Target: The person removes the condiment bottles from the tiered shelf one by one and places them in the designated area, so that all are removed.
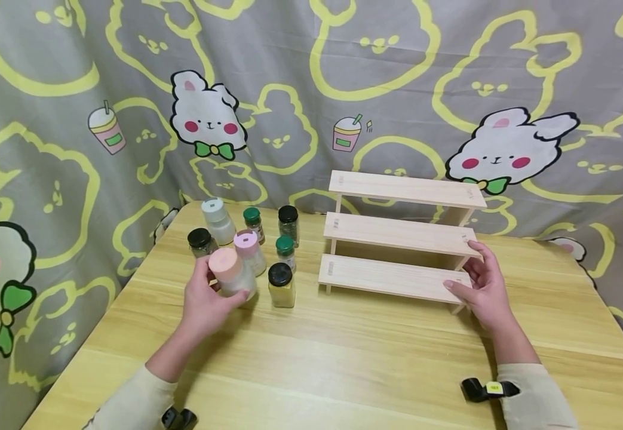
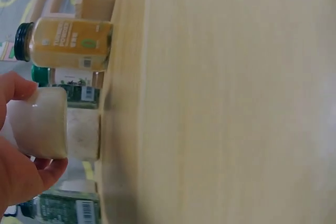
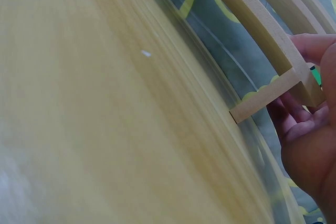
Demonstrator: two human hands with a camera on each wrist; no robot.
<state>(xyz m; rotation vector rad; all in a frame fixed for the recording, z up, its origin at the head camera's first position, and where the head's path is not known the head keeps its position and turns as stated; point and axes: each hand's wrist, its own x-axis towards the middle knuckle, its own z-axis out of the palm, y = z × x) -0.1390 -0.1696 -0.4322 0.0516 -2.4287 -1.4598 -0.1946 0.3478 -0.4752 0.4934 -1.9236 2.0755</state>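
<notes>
My left hand (image 1: 206,298) grips a spice jar (image 1: 227,269) with a peach lid and a clear body with pale contents. In the left wrist view the jar's base (image 2: 50,124) is raised off the table, between thumb and fingers. Close around it stand a pink-lidded jar (image 1: 254,258), a black-lidded jar (image 1: 200,239) and a square jar of yellow powder (image 1: 281,289). My right hand (image 1: 485,292) holds the right end of a three-tier wooden shelf (image 1: 392,278), thumb on the lowest board, other fingers at its side. The shelf stands upright with bare boards.
Behind the held jar are a white-lidded jar (image 1: 218,224), two green-lidded jars, one of them the nearer green-lidded jar (image 1: 285,251), and a tall black-lidded jar (image 1: 288,224). A patterned curtain (image 1: 289,48) hangs along the back of the wooden table (image 1: 343,370).
</notes>
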